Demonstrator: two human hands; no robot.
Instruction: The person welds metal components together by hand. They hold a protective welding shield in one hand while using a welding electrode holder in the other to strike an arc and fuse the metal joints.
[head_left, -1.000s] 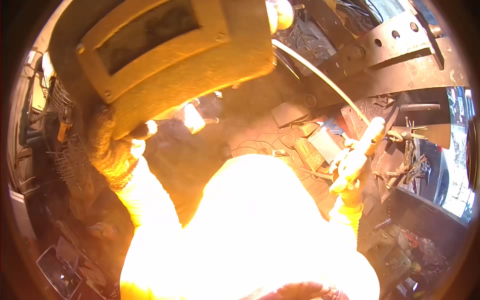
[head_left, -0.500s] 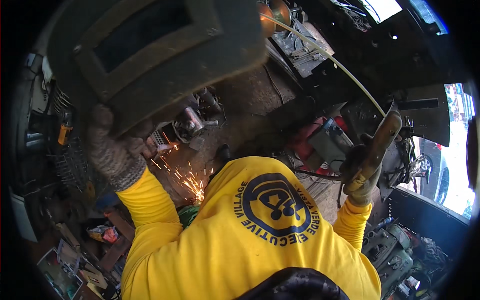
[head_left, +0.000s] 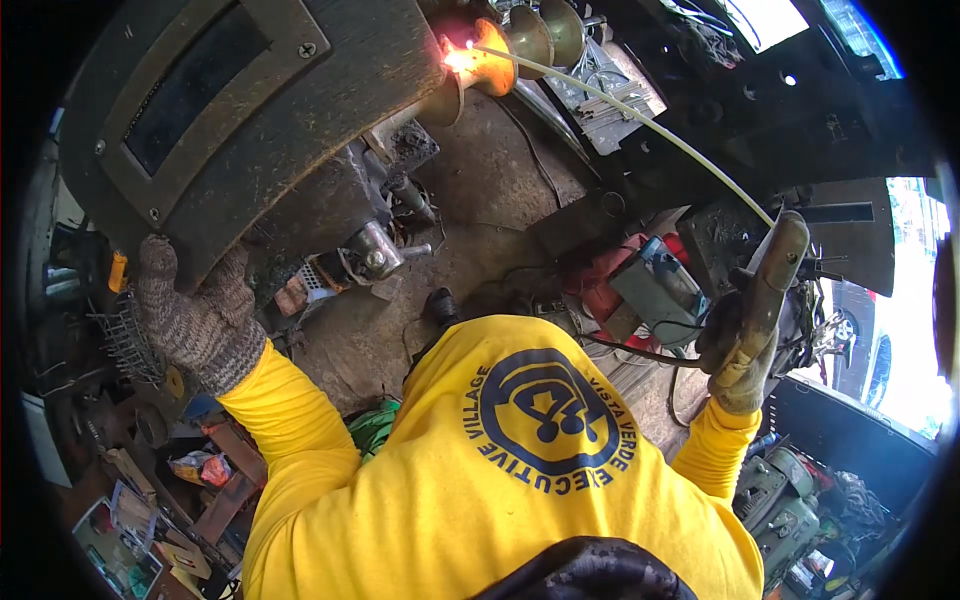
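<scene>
Fingers of the left hand (head_left: 195, 325), in a knitted glove, look clamped at the lower left corner of the shield (head_left: 335, 95); their exact hold is hidden. Those of the right hand (head_left: 745, 345), in a worn glove, look closed together round the holder (head_left: 768, 238), of which only a sliver shows, so I cannot tell where each finger lies. The cable (head_left: 640, 352) runs to that glove from the left.

The pale rod (head_left: 650, 122) reaches from the holder past the near edge of the tray (head_left: 648, 98) to a bright glow on the roller (head_left: 492, 68), just beyond the shield's right edge. It looks curved, though the lens may add to that. What bears the roller is mostly hidden.

The shield should handle as a light, stiff sheet, awkward for its breadth; low at its lower edge is a fair place to hold it, clear of the window (head_left: 195, 90). The rod is likely thin and springy, its coating brittle, its far end too hot to touch; take it only through the holder. The holder is probably light, with the cable dragging on it. The roller looks like heavy, rigid metal, hot near the glow; its far discs would make the safer grip once cool.
</scene>
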